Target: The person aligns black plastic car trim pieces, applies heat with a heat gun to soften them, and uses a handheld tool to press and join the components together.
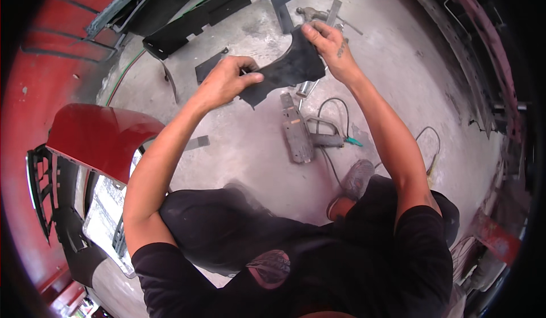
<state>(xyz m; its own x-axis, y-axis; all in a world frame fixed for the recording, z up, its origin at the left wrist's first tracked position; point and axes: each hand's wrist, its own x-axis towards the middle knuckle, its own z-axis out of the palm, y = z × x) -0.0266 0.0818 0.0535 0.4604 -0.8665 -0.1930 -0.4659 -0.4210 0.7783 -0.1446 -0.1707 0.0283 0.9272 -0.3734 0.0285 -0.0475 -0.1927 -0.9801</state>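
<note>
A black curved plastic piece (284, 68) is held up by both hands over the concrete floor. My left hand (233, 79) grips its left end, thumb on top and fingers curled round the edge. My right hand (327, 48) pinches the upper right end near the thumb. Below the piece lies a grey hot-air welding tool (296, 127) with a cable and a teal fitting (352, 142). A metal cylinder (307, 88) lies partly behind the piece. A hammer (311, 13) and a flat metal strip (335, 8) rest beyond my right hand.
Long black plastic trim (199, 19) lies at the back. A red body panel (99, 133) with black and silver parts (102, 221) sits at left beside a red wall (40, 79). Dark bumper-like parts (478, 79) line the right. A thin flat strip (196, 143) lies on the floor.
</note>
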